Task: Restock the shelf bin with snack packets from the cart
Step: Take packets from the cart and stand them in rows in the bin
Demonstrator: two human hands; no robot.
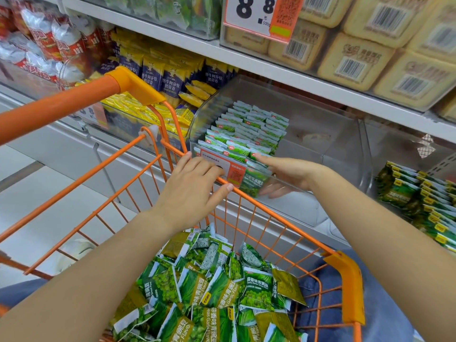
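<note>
The wire shopping cart (153, 169) is bright orange. Its small foil snack packets (256, 290) are green and white with yellow-olive patches. The clear plastic shelf bin (320, 134) carries an orange-and-white label (228, 170).

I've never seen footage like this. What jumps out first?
The orange cart fills the lower frame, heaped with green snack packets. Above its far rim, the left hand rests on the clear shelf bin, while the right hand reaches inside beside upright packets.

The bin (308, 149) wall blurs the right hand's (288, 174) lower fingers.
</note>
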